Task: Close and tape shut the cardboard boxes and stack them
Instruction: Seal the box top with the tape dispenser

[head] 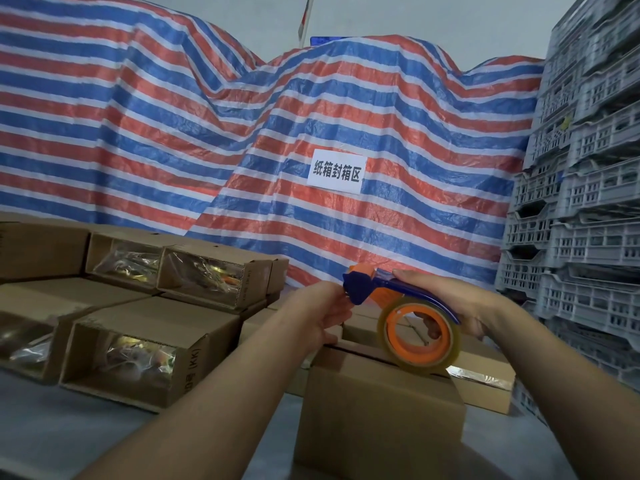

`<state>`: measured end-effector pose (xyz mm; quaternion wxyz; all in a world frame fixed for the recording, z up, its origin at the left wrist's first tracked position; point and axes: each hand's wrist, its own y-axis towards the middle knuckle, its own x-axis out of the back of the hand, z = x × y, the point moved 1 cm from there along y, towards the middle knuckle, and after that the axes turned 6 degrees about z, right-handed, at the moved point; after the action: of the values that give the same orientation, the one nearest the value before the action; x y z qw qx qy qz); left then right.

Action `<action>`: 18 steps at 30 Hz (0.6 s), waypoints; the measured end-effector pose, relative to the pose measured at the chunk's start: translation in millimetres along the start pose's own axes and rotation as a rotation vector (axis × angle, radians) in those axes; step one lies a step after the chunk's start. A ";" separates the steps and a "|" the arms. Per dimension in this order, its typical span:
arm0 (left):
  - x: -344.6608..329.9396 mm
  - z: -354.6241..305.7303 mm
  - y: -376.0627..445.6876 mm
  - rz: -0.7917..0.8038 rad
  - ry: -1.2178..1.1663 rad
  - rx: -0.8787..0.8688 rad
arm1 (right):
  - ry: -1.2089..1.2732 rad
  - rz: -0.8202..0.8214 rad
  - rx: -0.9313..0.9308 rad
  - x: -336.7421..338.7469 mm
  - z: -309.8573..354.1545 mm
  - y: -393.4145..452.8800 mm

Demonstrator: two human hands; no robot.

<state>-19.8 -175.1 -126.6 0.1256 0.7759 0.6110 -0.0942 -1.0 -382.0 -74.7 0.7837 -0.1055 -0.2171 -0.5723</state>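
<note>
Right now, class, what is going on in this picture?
A person is taping a cardboard box. The right hand grips a blue and orange tape dispenser over the box's closed top, while the left hand pinches at its front end. To the left, several open boxes lie with their contents showing.

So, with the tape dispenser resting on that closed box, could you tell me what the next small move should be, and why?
Probably draw the tape dispenser back along the box seam. The right hand grips its handle and the roll sits on the closed flaps, while the left hand is at the far edge by the blue cutter end, seemingly anchoring the tape. No strip is clearly visible along the top yet.
</note>
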 end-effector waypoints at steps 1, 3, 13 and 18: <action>-0.6 1.3 1.1 -0.024 0.004 -0.006 | 0.006 0.003 0.005 1.0 1.0 0.0; -2.4 4.8 3.7 -0.068 0.020 -0.021 | 0.015 0.026 -0.002 1.9 4.4 1.9; 15.8 28.5 9.4 -0.218 -0.094 0.001 | -0.031 0.196 -0.261 19.0 13.0 -10.3; 28.1 27.8 17.2 -0.354 0.056 -0.050 | -0.135 0.172 -0.250 14.5 16.0 -5.3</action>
<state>3.7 -161.6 -160.0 0.1092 0.6551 0.7435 -0.0779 -5.9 -389.5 -54.3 0.7942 -0.2584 -0.1866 -0.5173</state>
